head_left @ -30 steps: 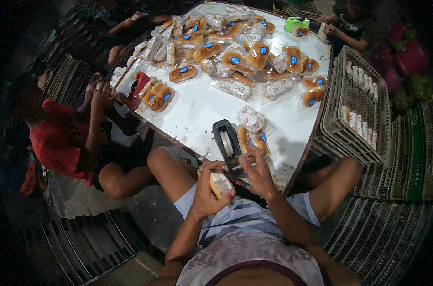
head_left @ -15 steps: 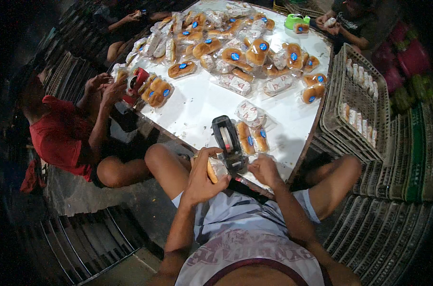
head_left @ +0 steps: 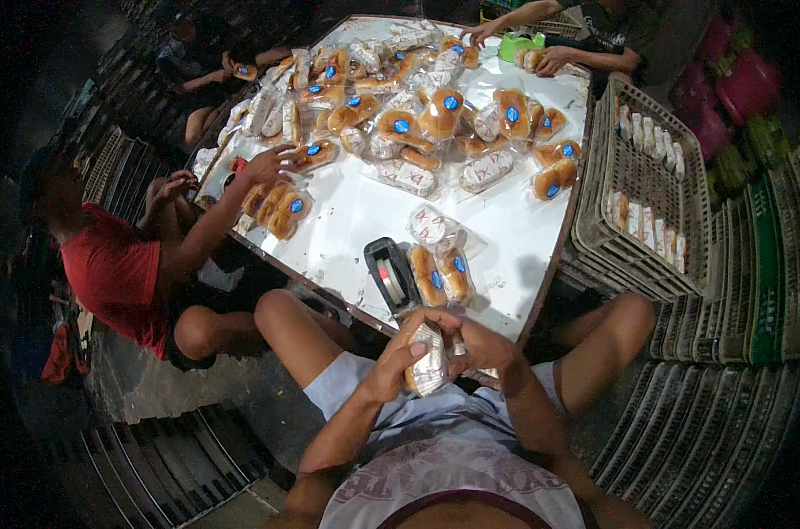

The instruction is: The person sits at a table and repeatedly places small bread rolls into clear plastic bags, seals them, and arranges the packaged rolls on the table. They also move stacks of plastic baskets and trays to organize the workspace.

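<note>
Both my hands are together at the near table edge, above my lap. In my left hand (head_left: 398,363) is a bread bun in clear wrapping (head_left: 429,368), its pale, shiny side facing up. My right hand (head_left: 486,342) closes on the far-right side of the same wrapping; its fingertips are partly hidden. Just beyond my hands stands a black tape dispenser (head_left: 391,273) with a roll in it. To its right lie wrapped brown buns (head_left: 441,275) with blue stickers, and behind them a white-sided wrapped package (head_left: 435,226).
A large pile of wrapped buns (head_left: 404,128) covers the far table (head_left: 347,207). At left, a person in a red shirt (head_left: 113,269) reaches over more buns (head_left: 278,207). Another person's hands are near a green dispenser (head_left: 519,44). Crates (head_left: 651,256) stand at right.
My right hand has moved left from beside the dispenser to the bun in my left hand. The bun is lower and turned. The person in red has reached out over the buns.
</note>
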Tool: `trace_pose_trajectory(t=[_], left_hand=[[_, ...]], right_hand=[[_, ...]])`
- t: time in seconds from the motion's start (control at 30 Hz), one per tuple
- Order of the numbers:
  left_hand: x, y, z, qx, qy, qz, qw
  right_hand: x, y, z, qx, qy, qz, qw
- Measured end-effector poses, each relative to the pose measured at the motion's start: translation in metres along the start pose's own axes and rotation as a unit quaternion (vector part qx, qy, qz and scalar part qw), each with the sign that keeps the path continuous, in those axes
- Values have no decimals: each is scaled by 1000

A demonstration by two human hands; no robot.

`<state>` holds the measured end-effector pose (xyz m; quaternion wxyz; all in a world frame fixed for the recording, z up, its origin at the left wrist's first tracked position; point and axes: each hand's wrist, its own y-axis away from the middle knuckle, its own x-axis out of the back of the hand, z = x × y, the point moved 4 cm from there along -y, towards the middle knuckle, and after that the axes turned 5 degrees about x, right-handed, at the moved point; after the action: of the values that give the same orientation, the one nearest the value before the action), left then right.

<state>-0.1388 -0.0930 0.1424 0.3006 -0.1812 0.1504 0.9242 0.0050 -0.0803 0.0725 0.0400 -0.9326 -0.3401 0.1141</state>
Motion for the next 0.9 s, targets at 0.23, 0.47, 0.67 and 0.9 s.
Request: trace_pose_trajectory(t=[0.23,0.47,0.67,0.9], left_hand=[[18,-78,41,-180,-378,283,863],[81,-149,-5,-40,-730,259,631],[7,-68,90,-147,-572,190,784],[33,-32,47,-198,-191,266,924]], right_hand=[[83,20,-24,82,71,486,867],[96,12,50,-55,491,282,823],[50,7,-69,107,506,394,760],[4,-15,-30,50,-23,227,972]])
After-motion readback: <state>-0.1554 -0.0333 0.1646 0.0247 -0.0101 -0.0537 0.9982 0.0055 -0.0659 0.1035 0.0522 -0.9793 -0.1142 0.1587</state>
